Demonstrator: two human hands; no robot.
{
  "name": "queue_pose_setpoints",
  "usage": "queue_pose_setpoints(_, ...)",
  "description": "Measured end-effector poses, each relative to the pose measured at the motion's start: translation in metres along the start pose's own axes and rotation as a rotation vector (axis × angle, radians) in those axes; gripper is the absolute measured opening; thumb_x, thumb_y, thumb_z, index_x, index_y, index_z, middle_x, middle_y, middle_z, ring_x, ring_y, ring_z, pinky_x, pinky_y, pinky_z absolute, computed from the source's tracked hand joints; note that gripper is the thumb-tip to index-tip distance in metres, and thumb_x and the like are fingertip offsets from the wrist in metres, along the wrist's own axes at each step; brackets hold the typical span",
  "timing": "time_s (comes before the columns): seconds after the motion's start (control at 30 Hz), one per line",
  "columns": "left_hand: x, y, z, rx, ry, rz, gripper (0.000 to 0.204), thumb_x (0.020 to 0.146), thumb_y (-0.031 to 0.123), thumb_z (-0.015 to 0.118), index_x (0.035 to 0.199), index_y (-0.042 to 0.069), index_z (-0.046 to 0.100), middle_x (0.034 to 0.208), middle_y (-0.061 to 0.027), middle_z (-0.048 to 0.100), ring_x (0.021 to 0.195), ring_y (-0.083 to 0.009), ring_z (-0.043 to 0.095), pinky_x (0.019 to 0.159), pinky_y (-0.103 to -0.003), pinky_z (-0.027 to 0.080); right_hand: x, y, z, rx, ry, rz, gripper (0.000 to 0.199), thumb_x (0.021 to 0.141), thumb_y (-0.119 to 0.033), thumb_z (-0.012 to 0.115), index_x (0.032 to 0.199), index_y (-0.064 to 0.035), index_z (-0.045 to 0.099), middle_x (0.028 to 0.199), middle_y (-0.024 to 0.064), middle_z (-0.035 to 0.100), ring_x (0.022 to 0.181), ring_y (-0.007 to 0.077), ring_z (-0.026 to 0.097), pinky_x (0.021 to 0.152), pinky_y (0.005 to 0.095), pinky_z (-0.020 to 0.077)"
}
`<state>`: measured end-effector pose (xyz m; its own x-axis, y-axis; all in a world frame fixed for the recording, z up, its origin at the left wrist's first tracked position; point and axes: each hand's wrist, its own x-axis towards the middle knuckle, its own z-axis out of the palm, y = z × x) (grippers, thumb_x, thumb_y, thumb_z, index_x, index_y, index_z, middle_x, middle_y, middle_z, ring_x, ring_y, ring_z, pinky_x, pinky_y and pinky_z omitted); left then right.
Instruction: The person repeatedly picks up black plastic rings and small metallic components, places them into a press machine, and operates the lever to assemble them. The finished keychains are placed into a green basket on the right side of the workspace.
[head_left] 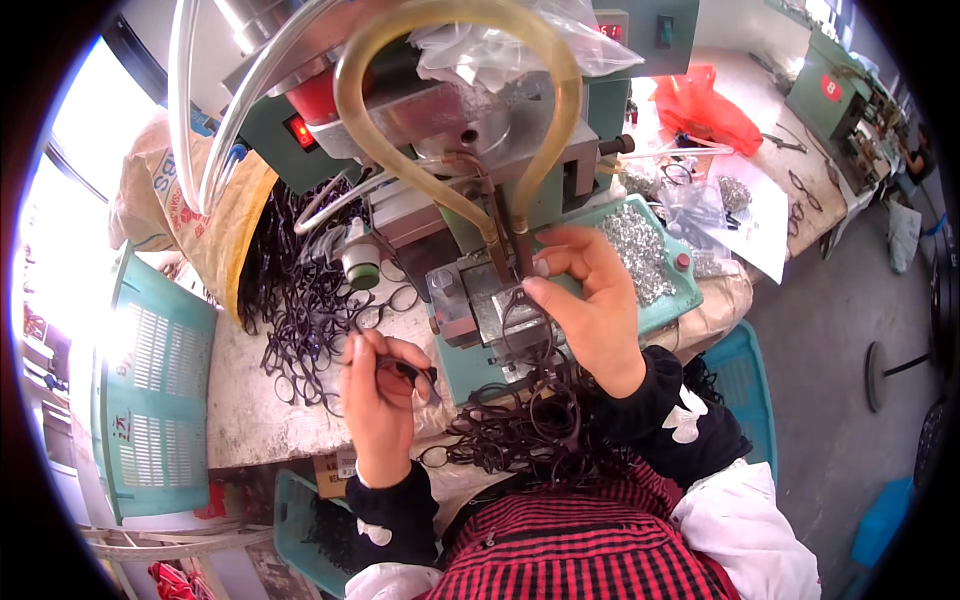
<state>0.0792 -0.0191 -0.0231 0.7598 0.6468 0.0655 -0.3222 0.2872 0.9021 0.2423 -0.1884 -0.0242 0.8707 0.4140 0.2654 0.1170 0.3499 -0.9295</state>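
at the worktop's front edge, beneath the press's two copper-coloured prongs (499, 258), a dark eyeglass frame (540, 350) sits against the metal fixture (490, 318), part of it sloping toward the person. the right hand (590, 300) is right beside it, thumb and forefinger tips close together near the prong ends; whether they are clamped on a tiny part or on the rim, i cannot tell. the left hand (385, 400) has its fingers closed on another dark frame (408, 372), held just left of the machine, above the worktop.

judging by how things lie, the work seems to be midway: one piece is at the fixture and a second is ready in hand. many dark frames lie in a loose heap (310, 335) on the left, spilling from a woven sack (195, 190), and another tangled pile (520, 435) lies between the machine and the apron (560, 540). which of these is finished and which is left, the view does not settle. small silvery parts (637, 250) fill much of the green tray (683, 290) on the right, so plenty of those appear unused.
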Motion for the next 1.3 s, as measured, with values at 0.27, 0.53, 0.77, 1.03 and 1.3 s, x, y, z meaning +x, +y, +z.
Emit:
queue_pose_setpoints(0.27, -0.068, 0.07, 0.075, -0.028, -0.503, -0.397, 0.026, 0.11, 0.029, 0.034, 0.108, 0.005, 0.041, 0.078, -0.0317, 0.067, 0.048, -0.0241, 0.057, 0.045, -0.028, 0.047, -0.016, -0.029, 0.008, 0.029, -0.063, 0.032, 0.049, 0.087, 0.002, 0.068, 0.133, 0.0035, 0.053, 0.113, 0.0123, 0.072, 0.111, 0.0152, 0.065, 0.095, 0.0304, 0.0479)
queue_pose_setpoints(0.53, -0.018, -0.02, 0.093, -0.148, -0.491, -0.696, 0.024, 0.112, 0.027, 0.038, 0.101, 0.007, 0.045, 0.084, -0.0281, 0.07, 0.06, -0.0232, 0.063, 0.053, -0.03, 0.05, 0.017, 0.042, -0.103, -1.371, 0.097, -0.266, 0.023, 0.076, -0.013, 0.077, 0.098, -0.0075, 0.073, 0.13, 0.0248, 0.06, 0.132, 0.0437, 0.049, 0.107, 0.0491, 0.0437)
queue_pose_setpoints(0.77, -0.023, -0.023, 0.09, -0.208, -0.401, -0.702, 0.021, 0.111, 0.026, 0.041, 0.104, 0.007, 0.047, 0.084, -0.0259, 0.07, 0.057, -0.0228, 0.062, 0.052, -0.03, 0.05, 0.016, 0.059, -0.117, -1.268, 0.14, -0.412, 0.011, 0.077, -0.008, 0.074, 0.088, -0.0077, 0.075, 0.121, 0.0211, 0.067, 0.124, 0.0419, 0.057, 0.104, 0.0471, 0.0457)
queue_pose_setpoints(1.03, -0.028, -0.063, -0.007, 0.475, 0.176, 0.277, 0.028, 0.1, 0.014, 0.066, 0.119, 0.0, 0.052, 0.116, -0.0193, 0.068, 0.098, -0.0191, 0.068, 0.078, -0.027, 0.054, 0.002, 0.057, -0.128, -0.973, 0.194, -0.338, 0.018, 0.093, -0.001, 0.064, 0.108, -0.0012, 0.075, 0.109, 0.0161, 0.072, 0.105, 0.0294, 0.068, 0.094, 0.0355, 0.0512)
queue_pose_setpoints(1.3, 0.106, -0.075, -0.042, 1.173, 0.213, 0.366, 0.097, 0.072, 0.014, 0.086, 0.15, -0.009, 0.032, 0.143, -0.0302, 0.046, 0.136, -0.0431, 0.041, 0.114, -0.049, 0.035, 0.018, 0.039, -0.079, -0.732, 0.13, -0.279, 0.011, 0.09, 0.0, 0.069, 0.1, 0.0014, 0.073, 0.092, 0.0054, 0.072, 0.082, 0.0146, 0.064, 0.077, 0.0278, 0.0488)
